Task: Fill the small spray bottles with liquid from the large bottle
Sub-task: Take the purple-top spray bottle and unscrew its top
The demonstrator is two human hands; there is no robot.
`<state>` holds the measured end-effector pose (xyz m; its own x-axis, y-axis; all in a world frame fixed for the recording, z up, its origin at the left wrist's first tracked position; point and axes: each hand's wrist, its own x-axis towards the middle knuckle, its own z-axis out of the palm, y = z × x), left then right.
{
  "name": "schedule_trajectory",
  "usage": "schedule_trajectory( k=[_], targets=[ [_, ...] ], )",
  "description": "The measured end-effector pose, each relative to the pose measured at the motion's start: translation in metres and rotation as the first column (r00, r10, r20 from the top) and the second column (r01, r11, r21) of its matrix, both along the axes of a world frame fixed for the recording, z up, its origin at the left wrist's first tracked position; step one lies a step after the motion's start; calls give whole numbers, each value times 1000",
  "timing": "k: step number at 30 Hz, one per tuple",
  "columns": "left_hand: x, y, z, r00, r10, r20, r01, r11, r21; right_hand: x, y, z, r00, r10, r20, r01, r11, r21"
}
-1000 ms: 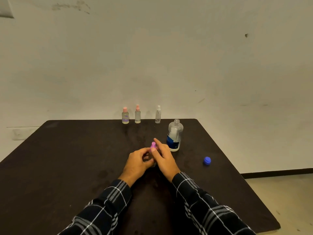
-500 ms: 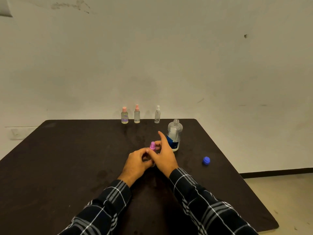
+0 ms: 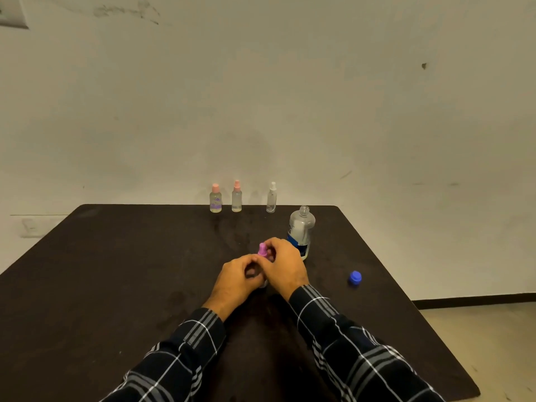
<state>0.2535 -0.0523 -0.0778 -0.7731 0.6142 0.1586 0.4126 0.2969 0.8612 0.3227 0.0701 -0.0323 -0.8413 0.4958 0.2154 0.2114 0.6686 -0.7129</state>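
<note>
A small spray bottle with a purple top [image 3: 262, 249] stands on the dark table [image 3: 116, 271] at the centre, mostly hidden by my hands. My left hand [image 3: 236, 281] wraps around its body. My right hand [image 3: 285, 265] has its fingers closed on the purple top. Just behind my right hand stands the large clear bottle [image 3: 301, 230] with a blue label, its neck uncapped. Its blue cap [image 3: 355, 277] lies on the table to the right. Three small spray bottles stand at the far edge: two with pink tops [image 3: 215, 198] [image 3: 236, 197] and one with a white top [image 3: 271, 197].
The table's right edge runs diagonally close to the blue cap, with floor [image 3: 478, 329] beyond it. A bare wall [image 3: 261, 97] rises directly behind the far edge.
My right hand's fingers, spread and pointing up half a second ago, have curled down over the purple top. My left hand stays around the bottle.
</note>
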Motion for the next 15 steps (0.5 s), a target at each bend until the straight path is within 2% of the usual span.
schedule_trajectory(
  k=[2,4,6,8,10,12,14,15],
  targets=[
    [-1,0,1,1000,-3,-10,3,1000,-5,2,4,1,995,99,-33,-100,995,-29],
    [0,0,2,1000,-17,-10,16,1000,-18,6,11,4,969,231,-83,-243,947,-210],
    [0,-1,1,1000,-22,-11,21,1000,-8,8,15,4,952,297,-79,-307,905,-293],
    [1,-1,1,1000,-18,-16,18,1000,6,6,13,5,966,256,-38,-256,927,-275],
    [0,-1,0,1000,-11,-22,11,1000,10,1,10,4,990,136,-25,-138,961,-239],
    [0,-1,1,1000,-10,-16,10,1000,4,-3,10,0,998,61,-9,-61,990,-125],
    [-1,0,1,1000,-10,-15,10,1000,-7,-4,11,-2,998,59,-25,-60,997,-47],
    [-2,0,0,1000,-10,-17,10,1000,-5,-3,11,0,995,63,-81,-68,996,-51]
  ],
)
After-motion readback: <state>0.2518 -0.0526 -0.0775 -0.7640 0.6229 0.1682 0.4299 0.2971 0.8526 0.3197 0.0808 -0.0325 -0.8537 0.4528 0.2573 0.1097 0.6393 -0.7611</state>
